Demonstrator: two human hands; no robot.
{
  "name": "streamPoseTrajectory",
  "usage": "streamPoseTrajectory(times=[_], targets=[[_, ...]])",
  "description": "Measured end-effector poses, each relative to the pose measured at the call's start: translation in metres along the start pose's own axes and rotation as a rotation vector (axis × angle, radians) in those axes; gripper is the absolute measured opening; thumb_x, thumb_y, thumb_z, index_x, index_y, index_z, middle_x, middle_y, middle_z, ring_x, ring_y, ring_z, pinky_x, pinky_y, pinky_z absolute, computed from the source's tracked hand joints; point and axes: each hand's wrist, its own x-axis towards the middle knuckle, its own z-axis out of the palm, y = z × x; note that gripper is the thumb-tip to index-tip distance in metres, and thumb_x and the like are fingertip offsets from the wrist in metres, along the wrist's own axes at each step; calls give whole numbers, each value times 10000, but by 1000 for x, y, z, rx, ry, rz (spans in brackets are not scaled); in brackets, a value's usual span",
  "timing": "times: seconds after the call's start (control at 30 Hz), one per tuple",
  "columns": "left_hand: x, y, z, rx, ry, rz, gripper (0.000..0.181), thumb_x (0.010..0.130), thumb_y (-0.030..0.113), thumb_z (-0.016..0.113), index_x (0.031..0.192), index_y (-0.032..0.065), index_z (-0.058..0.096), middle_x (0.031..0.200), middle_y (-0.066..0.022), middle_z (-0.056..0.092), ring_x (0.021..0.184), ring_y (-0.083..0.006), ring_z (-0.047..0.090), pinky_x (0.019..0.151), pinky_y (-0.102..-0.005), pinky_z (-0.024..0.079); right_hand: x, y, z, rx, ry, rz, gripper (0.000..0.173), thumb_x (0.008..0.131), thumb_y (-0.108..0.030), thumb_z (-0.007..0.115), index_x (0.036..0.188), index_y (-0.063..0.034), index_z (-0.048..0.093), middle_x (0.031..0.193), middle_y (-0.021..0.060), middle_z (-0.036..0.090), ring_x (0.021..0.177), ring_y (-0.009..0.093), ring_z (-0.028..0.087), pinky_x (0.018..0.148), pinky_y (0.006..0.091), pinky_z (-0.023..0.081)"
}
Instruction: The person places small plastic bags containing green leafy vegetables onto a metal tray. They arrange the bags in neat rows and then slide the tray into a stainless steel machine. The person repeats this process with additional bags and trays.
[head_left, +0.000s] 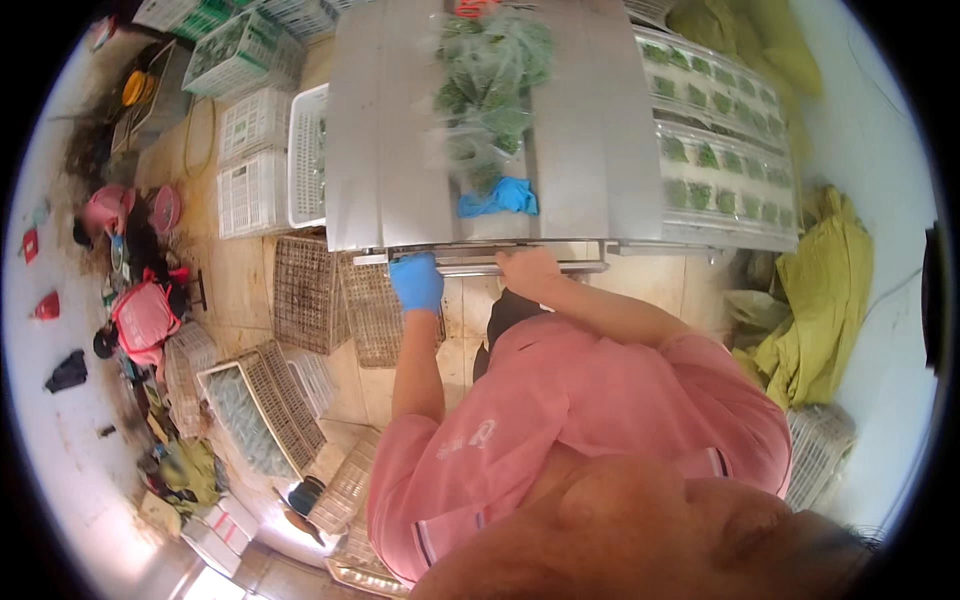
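My left hand, in a blue glove, closes around the left part of a metal frame at the near edge of a stainless steel table. My bare right hand has its fingers curled over the same frame, further right. Just past the frame, a crumpled blue glove lies in the table's recessed middle strip. Beyond it, clear plastic bags of leafy greens are heaped, with a red item at the far end.
Trays of packed greens stand on the right, near yellow-green sacks. A white basket adjoins the table's left side. Brown plastic crates lie on the floor, beside a crate of bagged goods. Two people in pink work at far left.
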Motion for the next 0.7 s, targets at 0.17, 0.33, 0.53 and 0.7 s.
streamPoseTrajectory(times=[0.17, 0.33, 0.53, 0.7], targets=[[-2, 1, -7, -25, -57, -11, 87, 714, 168, 690, 767, 105, 716, 774, -124, 703, 799, -324, 667, 751, -422, 485, -3, 3, -4, 108, -18, -77, 341, 848, -323, 646, 1074, -72, 608, 930, 150, 696, 791, 334, 692, 642, 468, 542], [13, 55, -86, -631, -248, 110, 377, 778, 277, 799, 1060, 46, 702, 1005, -122, 722, 978, -231, 669, 840, -353, 516, -47, 53, -13, 289, 581, -565, 339, 865, -224, 637, 1160, -71, 571, 1248, 147, 574, 1079, 330, 609, 869, 453, 513], [34, 293, -98, -1141, -166, 124, 464, 866, 176, 745, 1278, 16, 606, 1175, -125, 679, 1064, -195, 641, 932, -337, 497, -209, 194, -17, 396, 689, -39, 361, 851, -160, 639, 1200, -106, 567, 1255, 114, 550, 1084, 336, 585, 877, 433, 506], [45, 497, -11, -976, -202, 612, 763, 874, 403, 710, 1470, 40, 402, 1469, -246, 432, 1363, -384, 415, 1123, -446, 340, -373, 301, 19, 341, 723, 391, 334, 817, -111, 685, 1132, -105, 574, 1233, 92, 555, 971, 323, 635, 813, 418, 532]])
